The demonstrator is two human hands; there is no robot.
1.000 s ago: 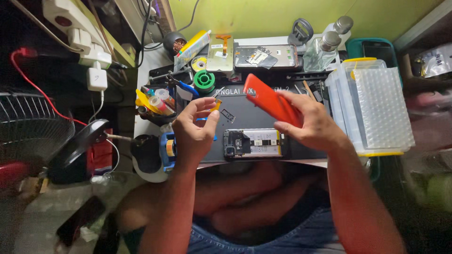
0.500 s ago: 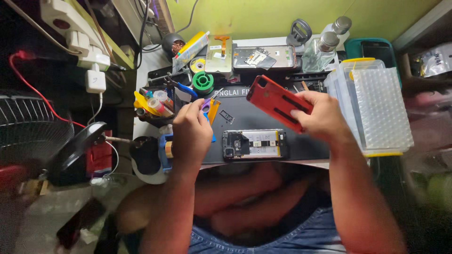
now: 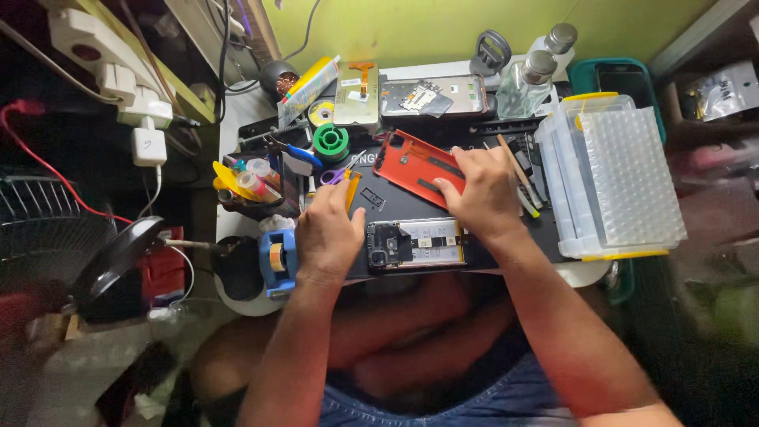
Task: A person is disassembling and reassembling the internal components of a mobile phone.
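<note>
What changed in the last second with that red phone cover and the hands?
The right hand brought the red plastic phone back cover down from the air and laid it flat on the black work mat, fingers still on it. The left hand dropped from chest height to the mat. The opened phone and clear plastic parts box stayed put.

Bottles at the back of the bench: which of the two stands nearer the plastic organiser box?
The front bottle, clear with a grey cap, almost touching the organiser box; the other bottle stands behind it.

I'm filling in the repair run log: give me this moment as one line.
right hand: flat on red back cover | left hand: holds orange pry tool | opened phone: on black mat
</note>
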